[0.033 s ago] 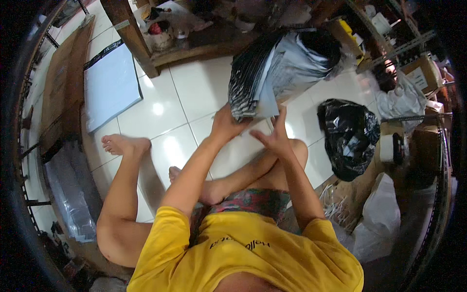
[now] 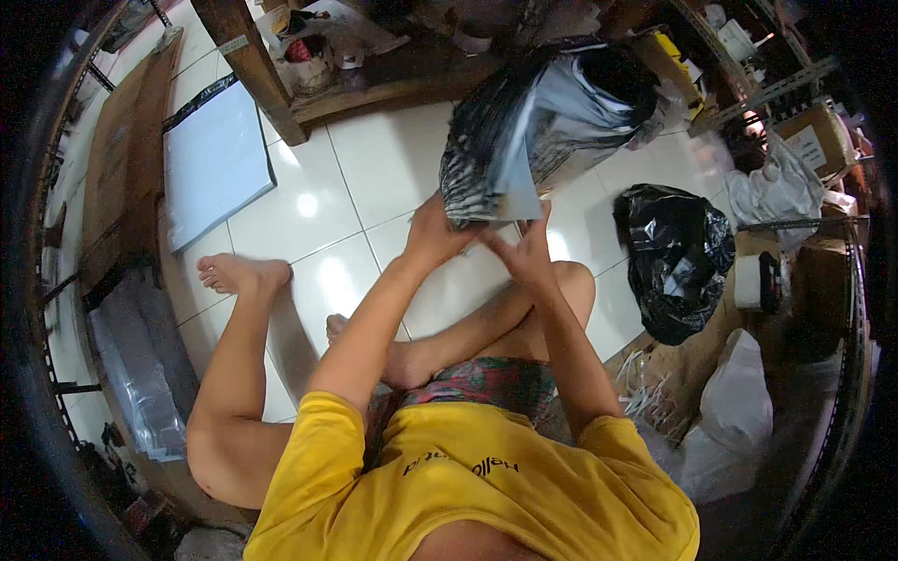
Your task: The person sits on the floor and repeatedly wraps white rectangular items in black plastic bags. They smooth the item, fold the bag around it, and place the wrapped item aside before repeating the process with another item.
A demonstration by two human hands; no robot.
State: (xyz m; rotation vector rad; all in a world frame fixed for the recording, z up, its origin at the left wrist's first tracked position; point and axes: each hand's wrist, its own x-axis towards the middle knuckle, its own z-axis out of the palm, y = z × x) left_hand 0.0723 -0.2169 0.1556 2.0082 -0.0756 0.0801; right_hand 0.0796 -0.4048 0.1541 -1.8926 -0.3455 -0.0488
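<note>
The right hand [image 2: 526,254] has risen a little since the earlier frame, its thumb now meeting the left hand [image 2: 435,234]; the leaves of the thick bundle of black and white sheets [image 2: 547,154] have shifted and blur more along the left side.

The handling looks partway along. The bundle is up in the hands, bent over rather than flat, its near edges fanned and uneven, so squaring or laying it down seems not yet done. A flat stack of white sheets [image 2: 220,164] lies neatly by the tiled floor's left edge, between the cardboard panel [image 2: 126,159] and the wooden shelf's front post [image 2: 248,70]; neither hand touches it, and whether it is finished or waiting cannot be told. The bundle sits beyond both hands, over the far part of the floor, its upper part in front of the shelf's edge; whether its underside rests on anything is hidden. A black plastic bag [image 2: 673,271] lies near the floor's right edge.

Both arms reach forward, elbows bent. The left hand grasps the bundle's near left corner, fingers partly hidden beneath. The right hand is loose, thumb spread from fingers that reach the white sheet's near right corner, with no pinch visible.
</note>
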